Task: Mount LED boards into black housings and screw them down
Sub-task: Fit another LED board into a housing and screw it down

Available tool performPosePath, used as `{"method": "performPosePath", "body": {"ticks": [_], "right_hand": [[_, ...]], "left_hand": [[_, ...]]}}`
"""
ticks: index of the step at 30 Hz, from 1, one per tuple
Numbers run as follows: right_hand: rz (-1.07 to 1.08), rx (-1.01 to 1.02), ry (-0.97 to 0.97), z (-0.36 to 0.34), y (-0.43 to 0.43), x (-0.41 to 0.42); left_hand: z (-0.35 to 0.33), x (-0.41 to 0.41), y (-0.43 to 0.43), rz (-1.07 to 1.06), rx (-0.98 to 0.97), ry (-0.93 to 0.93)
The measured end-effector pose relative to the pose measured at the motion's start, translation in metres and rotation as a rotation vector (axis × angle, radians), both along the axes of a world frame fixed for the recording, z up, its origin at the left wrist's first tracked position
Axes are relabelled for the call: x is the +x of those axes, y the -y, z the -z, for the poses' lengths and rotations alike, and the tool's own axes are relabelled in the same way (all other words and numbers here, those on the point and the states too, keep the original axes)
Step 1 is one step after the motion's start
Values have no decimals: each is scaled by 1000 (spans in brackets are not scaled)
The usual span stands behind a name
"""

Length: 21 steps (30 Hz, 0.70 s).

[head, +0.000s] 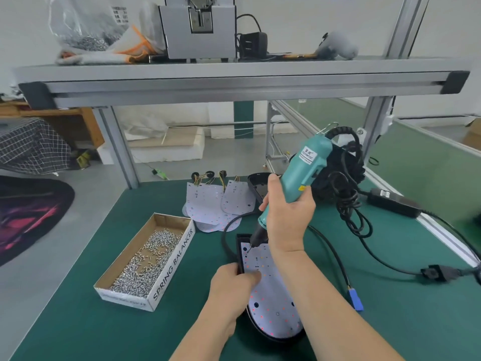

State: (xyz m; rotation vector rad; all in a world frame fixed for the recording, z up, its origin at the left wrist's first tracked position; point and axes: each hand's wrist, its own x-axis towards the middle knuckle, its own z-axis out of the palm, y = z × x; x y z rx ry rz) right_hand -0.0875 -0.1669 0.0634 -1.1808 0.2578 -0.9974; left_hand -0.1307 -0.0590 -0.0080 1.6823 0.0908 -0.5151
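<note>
So the LED board (270, 308) cannot shift, our left grip (231, 285) is pinching it to the black housing (240, 256); our right grip (286, 214) is clasping the electric screwdriver (304, 168).

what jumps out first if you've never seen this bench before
The teal electric screwdriver stands out, gripped in the right hand mid-frame, its bit down on the white LED board seated in a black housing that the left hand holds. Left of it, an open cardboard box of silver screws lies on the green mat.
</note>
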Motion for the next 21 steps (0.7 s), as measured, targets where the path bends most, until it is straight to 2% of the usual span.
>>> {"method": "performPosePath", "body": {"ticks": [21], "right_hand": [[-18, -177, -97, 2, -8, 7]], "left_hand": [[17, 5, 2, -42, -4, 39]]}}
